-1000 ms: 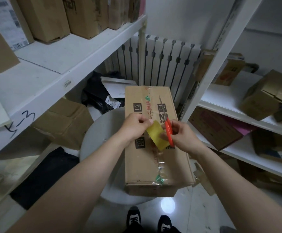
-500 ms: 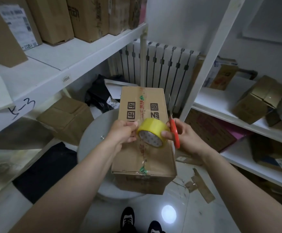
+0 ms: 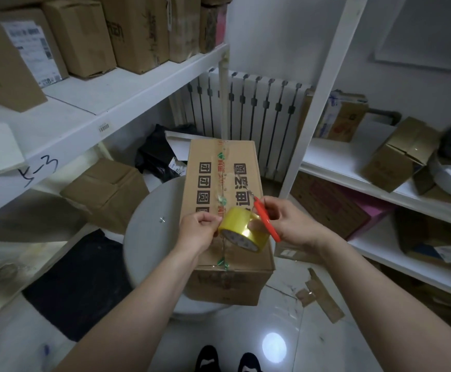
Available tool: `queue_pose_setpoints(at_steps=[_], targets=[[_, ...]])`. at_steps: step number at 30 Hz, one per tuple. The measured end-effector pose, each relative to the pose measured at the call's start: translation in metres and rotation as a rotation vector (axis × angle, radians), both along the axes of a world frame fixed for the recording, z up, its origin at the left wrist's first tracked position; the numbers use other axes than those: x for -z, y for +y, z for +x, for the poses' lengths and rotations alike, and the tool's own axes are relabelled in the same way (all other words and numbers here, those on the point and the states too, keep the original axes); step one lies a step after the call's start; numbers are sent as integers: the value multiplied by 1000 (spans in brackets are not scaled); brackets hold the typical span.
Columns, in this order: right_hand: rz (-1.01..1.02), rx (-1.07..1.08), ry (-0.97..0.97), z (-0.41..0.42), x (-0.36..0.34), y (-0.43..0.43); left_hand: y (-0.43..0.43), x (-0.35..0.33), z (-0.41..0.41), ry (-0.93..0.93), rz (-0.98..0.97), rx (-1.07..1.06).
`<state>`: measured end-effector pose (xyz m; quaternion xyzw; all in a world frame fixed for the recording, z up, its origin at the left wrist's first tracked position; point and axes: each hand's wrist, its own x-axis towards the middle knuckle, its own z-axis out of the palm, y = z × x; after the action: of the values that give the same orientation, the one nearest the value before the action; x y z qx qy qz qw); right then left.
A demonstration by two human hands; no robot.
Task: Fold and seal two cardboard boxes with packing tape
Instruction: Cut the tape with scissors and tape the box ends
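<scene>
A closed cardboard box (image 3: 213, 181) with printed characters and clear tape along its top seam lies on a round white table (image 3: 149, 224). Above the box's near end I hold a yellow roll of packing tape (image 3: 241, 229). My left hand (image 3: 198, 232) pinches the roll's left edge. My right hand (image 3: 288, 224) grips the roll's right side together with red-handled scissors (image 3: 266, 221), whose blades point away over the box.
White shelves with cardboard boxes (image 3: 106, 33) run along the left, and a second shelf unit (image 3: 353, 162) stands at the right. A white radiator (image 3: 248, 108) is behind. Cardboard scraps (image 3: 321, 296) lie on the tiled floor, a brown box (image 3: 106, 189) under the left shelf.
The roll has turned from edge-on to showing its core and stays between both hands over the box's near end. My view has shifted, so the box appears a little nearer and lower.
</scene>
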<state>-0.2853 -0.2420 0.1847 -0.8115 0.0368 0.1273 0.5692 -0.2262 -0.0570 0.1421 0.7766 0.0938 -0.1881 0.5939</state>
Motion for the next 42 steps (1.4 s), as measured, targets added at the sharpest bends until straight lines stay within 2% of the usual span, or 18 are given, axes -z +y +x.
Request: queue_pose_setpoints(at_steps=[4,8,15,23,26,30,35,42], targets=[[-187,-41,41,1,-8,6,6,2,-2,17,-40,-62],[-248,-64,126,2,-9,8,14,4,-5,51,-56,-28],[-458,-128,221,9,-20,22,16,18,-18,110,-106,-102],[-1005,-163,302,4,-13,25,34,28,-19,116,-93,-171],[-1093,-151,322,1,-13,26,39,34,-19,128,-60,-174],[-1034,-179,331,3,-9,24,43,42,-17,143,-36,-181],[-717,-228,397,-3,-11,6,45,46,-13,136,-29,-213],[-397,-196,356,-16,1,-12,48,46,-9,133,-7,-244]])
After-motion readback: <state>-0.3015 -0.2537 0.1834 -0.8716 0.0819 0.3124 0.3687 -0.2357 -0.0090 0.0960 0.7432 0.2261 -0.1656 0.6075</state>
